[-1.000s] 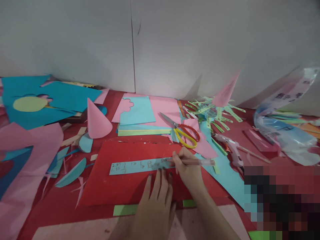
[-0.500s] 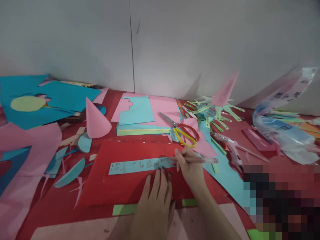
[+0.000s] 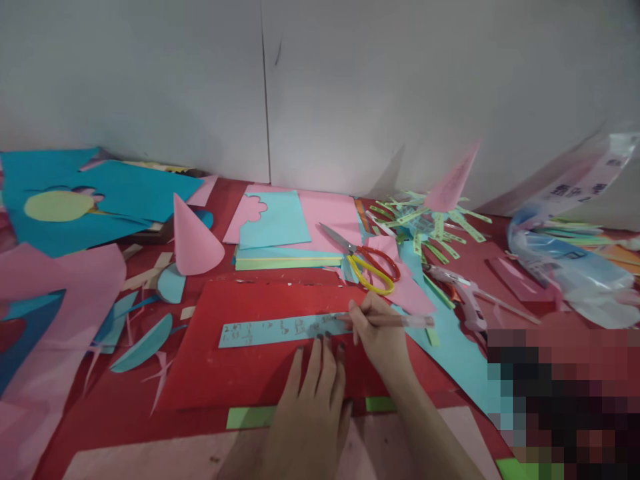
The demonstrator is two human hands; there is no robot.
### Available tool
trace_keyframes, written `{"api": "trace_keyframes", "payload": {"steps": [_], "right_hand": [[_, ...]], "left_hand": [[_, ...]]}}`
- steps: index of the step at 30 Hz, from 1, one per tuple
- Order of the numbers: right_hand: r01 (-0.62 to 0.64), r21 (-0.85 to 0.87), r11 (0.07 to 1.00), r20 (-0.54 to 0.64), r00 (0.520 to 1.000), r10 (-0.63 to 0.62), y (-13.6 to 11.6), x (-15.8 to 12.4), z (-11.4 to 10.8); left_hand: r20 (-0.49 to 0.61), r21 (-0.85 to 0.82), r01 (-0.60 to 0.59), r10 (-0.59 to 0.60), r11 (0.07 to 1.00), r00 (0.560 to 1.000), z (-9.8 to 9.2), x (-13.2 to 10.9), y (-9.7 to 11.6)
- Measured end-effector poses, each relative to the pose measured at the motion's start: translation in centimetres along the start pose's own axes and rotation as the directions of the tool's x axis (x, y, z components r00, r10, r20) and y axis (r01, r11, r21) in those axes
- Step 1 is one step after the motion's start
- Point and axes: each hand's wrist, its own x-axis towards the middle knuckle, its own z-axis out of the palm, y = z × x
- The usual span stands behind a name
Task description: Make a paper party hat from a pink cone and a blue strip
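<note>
A light blue paper strip point(image 3: 273, 330) with handwriting lies on a red sheet point(image 3: 240, 373). My left hand point(image 3: 313, 407) rests flat on the red sheet, fingers stretched out, fingertips at the strip's lower edge. My right hand point(image 3: 377, 333) is closed round a pen point(image 3: 400, 321), whose tip touches the strip's right end.
Red and yellow scissors point(image 3: 367, 263) lie just behind the red sheet. A pink cone point(image 3: 193, 237) stands to the left, and a glue gun point(image 3: 467, 300) lies to the right. Green strips point(image 3: 430, 230), coloured paper scraps and a plastic bag point(image 3: 575, 260) cover the table. A white wall rises behind.
The pen tip has shifted slightly along the strip's right end. My left hand has stayed in place.
</note>
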Motion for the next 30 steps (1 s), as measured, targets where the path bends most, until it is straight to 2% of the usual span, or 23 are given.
{"api": "trace_keyframes", "payload": {"steps": [5,12,19,26,30], "right_hand": [[-0.018,0.035,0.999,-0.054,0.998,0.020,-0.37,-0.11,0.04],[-0.007,-0.032,0.999,-0.037,0.999,0.005,0.00,-0.06,0.09],[-0.006,0.015,1.000,-0.005,1.000,0.006,-0.10,-0.03,0.10],[-0.006,0.000,1.000,-0.085,0.996,0.006,-0.20,0.04,0.20],[-0.008,0.077,0.997,-0.137,0.990,0.019,-0.56,-0.07,-0.01]], "left_hand": [[-0.005,-0.019,0.028,-0.028,0.999,1.000,0.13,0.01,0.24],[0.018,-0.009,0.001,-0.001,1.000,1.000,0.28,-0.21,0.14],[0.024,-0.015,0.009,-0.009,1.000,1.000,0.24,-0.20,0.23],[0.010,-0.025,0.009,-0.009,1.000,1.000,0.24,-0.18,0.10],[-0.011,-0.035,0.018,-0.019,0.999,1.000,0.12,-0.21,0.02]]}}
